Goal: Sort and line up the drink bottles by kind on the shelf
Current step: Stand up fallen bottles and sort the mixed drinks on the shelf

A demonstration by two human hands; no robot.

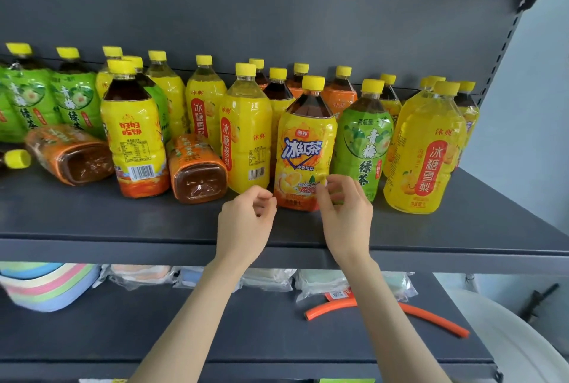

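Yellow-labelled iced tea bottle (303, 148), upright, stands just beyond and between my hands on the shelf (123, 222). Left hand (244, 219): fingers loosely curled, holding nothing, just short of the bottle's base. Right hand (346, 213): curled fingers overlap the lower label; whether they pinch it or only hover, I cannot tell. To move it well, I judge both palms should clasp the body low and lift it clear of the green tea bottle (363, 142) beyond my right hand and the pear drink bottle (246, 133) beyond my left. Rear rows are largely masked; bottles far to my left are cropped.
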